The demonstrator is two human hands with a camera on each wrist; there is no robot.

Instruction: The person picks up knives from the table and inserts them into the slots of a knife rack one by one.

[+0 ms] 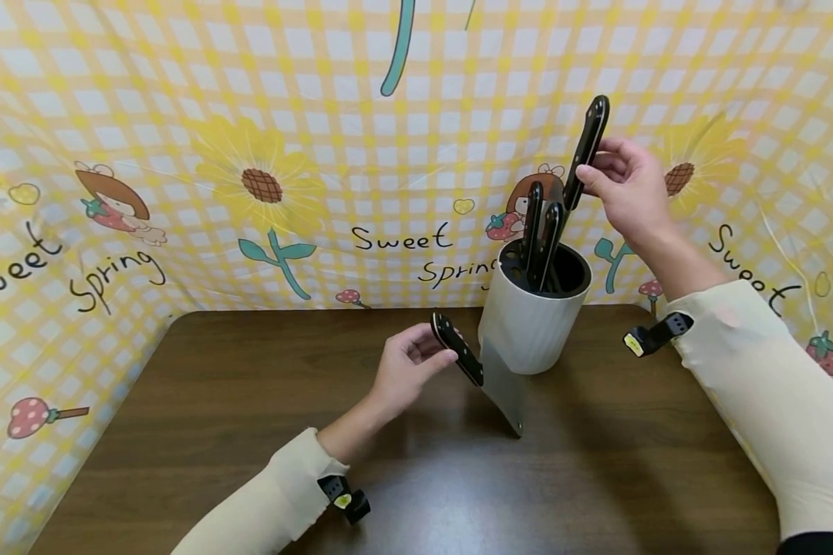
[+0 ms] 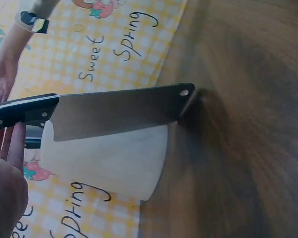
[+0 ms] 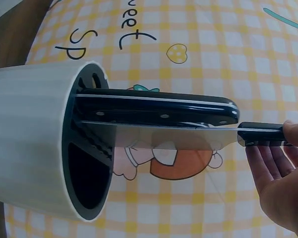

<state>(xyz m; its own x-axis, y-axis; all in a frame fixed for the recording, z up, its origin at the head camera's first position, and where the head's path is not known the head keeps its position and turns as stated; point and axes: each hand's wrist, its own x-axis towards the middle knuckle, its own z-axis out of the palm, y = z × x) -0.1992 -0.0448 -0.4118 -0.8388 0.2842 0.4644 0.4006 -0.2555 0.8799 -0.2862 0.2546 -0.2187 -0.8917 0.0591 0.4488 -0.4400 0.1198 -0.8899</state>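
My left hand (image 1: 403, 370) grips the black riveted handle of a cleaver (image 1: 505, 389). Its broad steel blade slants down in front of the white knife holder (image 1: 527, 331), the lower corner close to the tabletop; whether it touches is unclear. Above the holder, my right hand (image 1: 628, 185) pinches the black handle of another knife (image 1: 588, 150) between thumb and fingers. In the right wrist view that knife's blade (image 3: 164, 139) runs down into a slot, its lower end hidden inside. Two more black knife handles (image 1: 547, 239) stick up from the holder beside it.
The holder's black top has a wide dark opening (image 3: 89, 173) beside the slots. It stands at the back of the brown wooden table (image 1: 250, 432), close to a yellow checked cloth (image 1: 361, 154) hanging behind and at the sides.
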